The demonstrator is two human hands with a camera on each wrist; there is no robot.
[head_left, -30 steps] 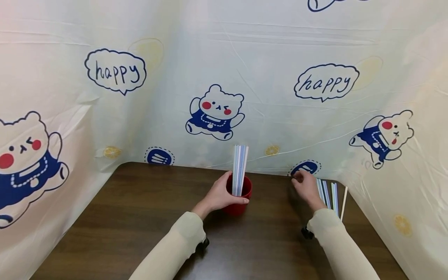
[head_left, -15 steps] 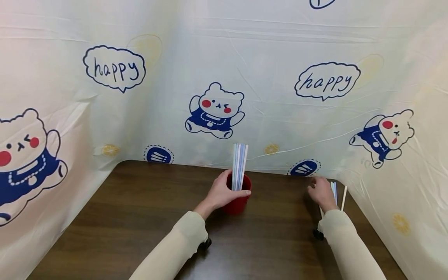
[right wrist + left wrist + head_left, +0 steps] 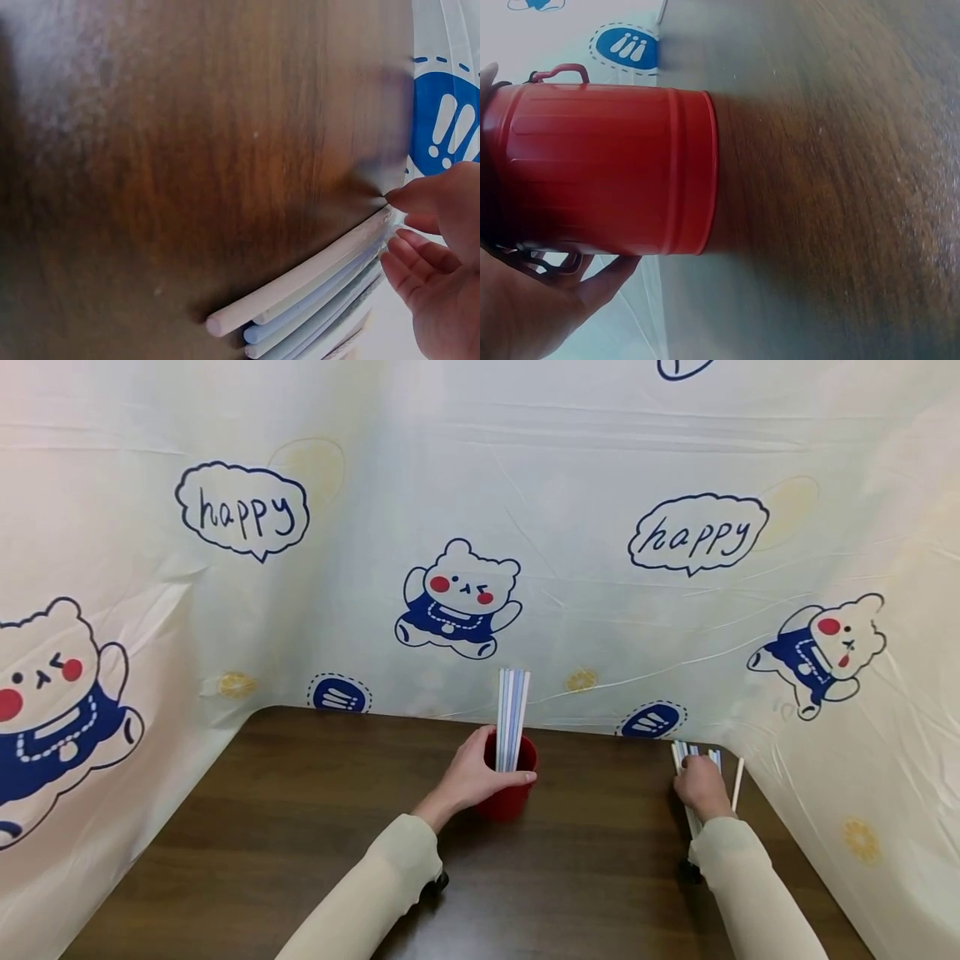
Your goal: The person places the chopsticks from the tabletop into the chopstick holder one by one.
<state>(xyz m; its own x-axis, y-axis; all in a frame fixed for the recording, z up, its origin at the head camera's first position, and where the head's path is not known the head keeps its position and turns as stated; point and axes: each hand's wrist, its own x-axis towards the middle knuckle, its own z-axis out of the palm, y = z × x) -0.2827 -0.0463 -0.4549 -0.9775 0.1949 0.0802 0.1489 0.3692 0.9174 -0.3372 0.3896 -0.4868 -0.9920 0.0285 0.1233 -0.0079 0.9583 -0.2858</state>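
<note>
My left hand (image 3: 472, 772) holds a small red bucket (image 3: 504, 806) that stands upright on the brown table (image 3: 337, 852). Its ribbed wall and side handle (image 3: 566, 71) show in the left wrist view. A bundle of pale blue, white and green straws (image 3: 512, 718) rises out of the bucket. At the far right, my right hand (image 3: 701, 787) lies over a group of similar straws (image 3: 300, 289). In the right wrist view the thumb is at the near side of the row and the relaxed fingers touch the straw ends. Whether they pinch any is hard to see.
A few straw tops (image 3: 715, 757) show just right of my right hand. One cream stick (image 3: 738, 783) lies apart, nearer the table's right edge. A printed curtain (image 3: 570, 552) hangs right behind the table and along both sides.
My right hand has moved right, from the bare table beside the straws to over the left group of straws. The left hand and the bucket have stayed nearly in place.
</note>
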